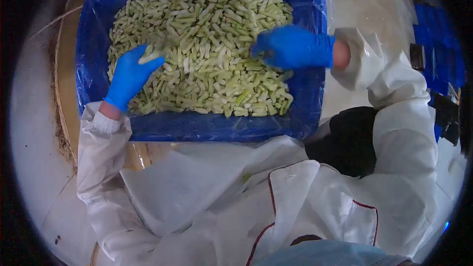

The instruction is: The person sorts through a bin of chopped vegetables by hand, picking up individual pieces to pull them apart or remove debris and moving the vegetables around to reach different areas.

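Note:
Pale green cut vegetable pieces (212, 69) fill a blue bin (207, 127) lined with clear plastic. My left hand (132, 76), in a blue glove, is over the left part of the pieces, with a pale green piece (149, 55) pinched between thumb and fingers. On the right side of the heap, my right hand (290, 48), also gloved in blue, touches or hovers just over the pieces. Its fingers are blurred and curled downward, and what they hold, if anything, cannot be made out.
A white coat and apron (197, 182) cover my body below the bin's near edge. Blue crates (436, 44) and dark objects stand at the far right. A dark round object (352, 140) lies beside my right arm. Pale floor shows on the left.

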`<state>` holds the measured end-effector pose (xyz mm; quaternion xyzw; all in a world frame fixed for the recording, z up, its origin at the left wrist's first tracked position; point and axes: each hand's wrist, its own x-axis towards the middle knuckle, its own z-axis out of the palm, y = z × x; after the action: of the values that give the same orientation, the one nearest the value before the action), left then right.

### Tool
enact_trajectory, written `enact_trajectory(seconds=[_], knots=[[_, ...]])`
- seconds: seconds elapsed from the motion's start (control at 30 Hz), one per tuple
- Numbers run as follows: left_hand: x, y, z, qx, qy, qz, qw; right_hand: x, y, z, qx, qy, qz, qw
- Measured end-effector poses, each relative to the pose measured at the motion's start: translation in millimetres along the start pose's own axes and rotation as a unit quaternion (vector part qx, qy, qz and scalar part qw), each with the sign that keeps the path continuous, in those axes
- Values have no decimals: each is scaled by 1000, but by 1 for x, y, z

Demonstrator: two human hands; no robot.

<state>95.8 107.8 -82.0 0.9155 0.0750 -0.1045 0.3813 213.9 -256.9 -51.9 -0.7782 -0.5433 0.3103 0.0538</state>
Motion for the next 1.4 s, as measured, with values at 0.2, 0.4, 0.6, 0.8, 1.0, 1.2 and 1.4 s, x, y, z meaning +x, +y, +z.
enact_trajectory(seconds=[0.2, 0.4, 0.6, 0.8, 1.0, 1.2, 1.4], knots=[[-9, 24, -16, -118, 10, -35, 992, 10, -30, 18, -49, -12, 41, 998], [-18, 20, -48, -129, 88, -22, 988, 67, -50, 7, -40, 131, 142, 980], [-9, 40, -73, -186, 134, -40, 972, 238, -58, 41, 90, 384, 173, 903], [-5, 41, -86, -224, 150, -35, 962, 332, -162, 55, 434, 454, -135, 767], [-8, 23, -92, -230, 159, -63, 958, 190, -167, 86, 38, 206, -198, 957], [-15, 26, -92, -234, 175, -66, 954, 93, -67, 27, -34, 207, -27, 977], [-11, 35, -70, -260, 78, -99, 957, 78, -103, 69, 116, 121, -34, 985]])
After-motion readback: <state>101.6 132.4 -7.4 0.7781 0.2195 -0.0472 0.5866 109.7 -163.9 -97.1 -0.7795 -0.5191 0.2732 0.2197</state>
